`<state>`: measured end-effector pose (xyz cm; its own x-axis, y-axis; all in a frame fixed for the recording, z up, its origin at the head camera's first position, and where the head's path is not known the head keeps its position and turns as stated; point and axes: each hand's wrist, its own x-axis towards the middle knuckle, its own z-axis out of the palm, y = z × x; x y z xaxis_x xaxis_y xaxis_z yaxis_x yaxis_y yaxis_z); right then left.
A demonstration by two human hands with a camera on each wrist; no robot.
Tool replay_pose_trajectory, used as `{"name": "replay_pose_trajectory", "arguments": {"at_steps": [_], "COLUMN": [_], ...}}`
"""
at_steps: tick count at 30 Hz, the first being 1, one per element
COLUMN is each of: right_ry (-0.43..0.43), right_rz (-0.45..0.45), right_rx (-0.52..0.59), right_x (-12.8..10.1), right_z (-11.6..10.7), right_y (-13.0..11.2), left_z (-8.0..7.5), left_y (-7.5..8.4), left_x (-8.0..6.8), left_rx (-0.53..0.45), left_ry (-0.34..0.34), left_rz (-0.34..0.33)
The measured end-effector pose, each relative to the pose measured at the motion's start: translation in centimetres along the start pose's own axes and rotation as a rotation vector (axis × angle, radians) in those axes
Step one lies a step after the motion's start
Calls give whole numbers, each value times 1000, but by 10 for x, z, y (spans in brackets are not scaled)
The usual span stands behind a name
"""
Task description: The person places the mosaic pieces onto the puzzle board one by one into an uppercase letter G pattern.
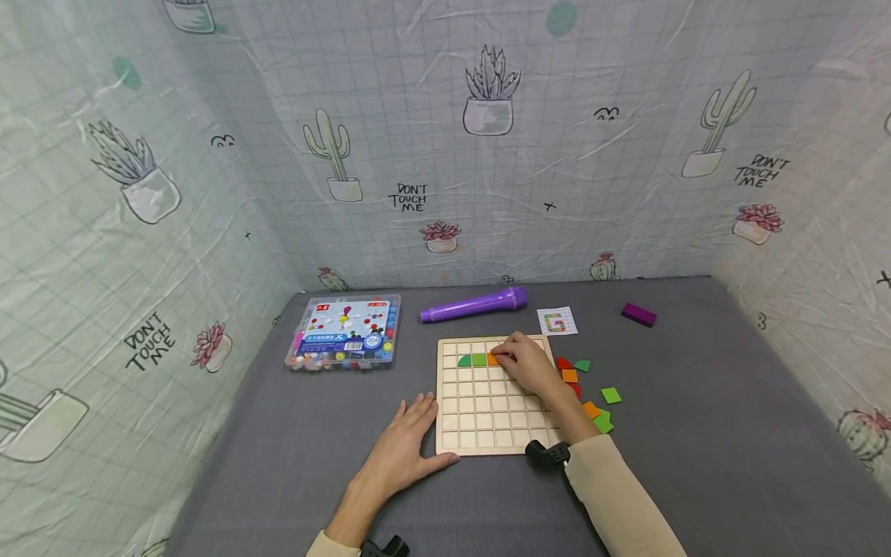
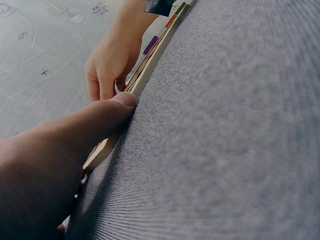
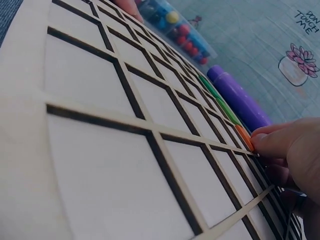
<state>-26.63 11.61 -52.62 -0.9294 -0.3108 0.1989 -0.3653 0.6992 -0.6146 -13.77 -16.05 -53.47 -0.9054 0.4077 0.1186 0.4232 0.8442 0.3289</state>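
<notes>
A wooden grid board (image 1: 483,422) lies on the table. My right hand (image 1: 532,367) reaches over its upper part, thumb and fingers pinching an orange tile (image 3: 244,137) at a cell in one of the upper rows. A green square tile (image 1: 479,360) sits just left of it, then a green rounded tile (image 1: 465,361). Beside the board's lower left corner, my left hand (image 1: 400,452) rests with fingers extended along the left side. Its thumb touches the front edge, seen close up in the left wrist view.
Several loose red, orange and green tiles (image 1: 611,396) lie right of the board. Behind it are a purple microphone-shaped stick (image 1: 473,305) and a pattern card (image 1: 557,321). A clear box of beads (image 1: 344,333) stands left, a dark purple block (image 1: 638,314) far right.
</notes>
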Motion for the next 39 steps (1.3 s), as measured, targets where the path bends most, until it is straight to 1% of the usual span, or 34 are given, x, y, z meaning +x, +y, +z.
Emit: {"name": "replay_pose_trajectory", "arguments": {"at_steps": [5, 9, 14, 20, 32, 36, 39], "right_ry": [58, 86, 73, 57, 84, 89, 98], "right_rz": [-58, -76, -41, -19, 73, 89, 94], "right_rx": [-1, 17, 22, -8, -40, -67, -83], "right_x": [-2, -4, -11, -23, -48, -57, -62], "right_z": [-1, -9, -22, -38, -68, -75, -80], "right_y": [1, 2, 6, 16, 46, 56, 63], "left_z": [0, 0, 1, 0, -1, -1, -1], "left_y": [0, 0, -1, 0, 0, 1, 1], "left_x": [0, 0, 1, 1, 1, 1, 0], "left_rx": [-4, -6, -2, -6, -11, -10, -11], "left_ry": [-7, -5, 3, -16, -19, -33, -26], "left_rz": [-4, -4, 4, -8, -11, -26, -25]}}
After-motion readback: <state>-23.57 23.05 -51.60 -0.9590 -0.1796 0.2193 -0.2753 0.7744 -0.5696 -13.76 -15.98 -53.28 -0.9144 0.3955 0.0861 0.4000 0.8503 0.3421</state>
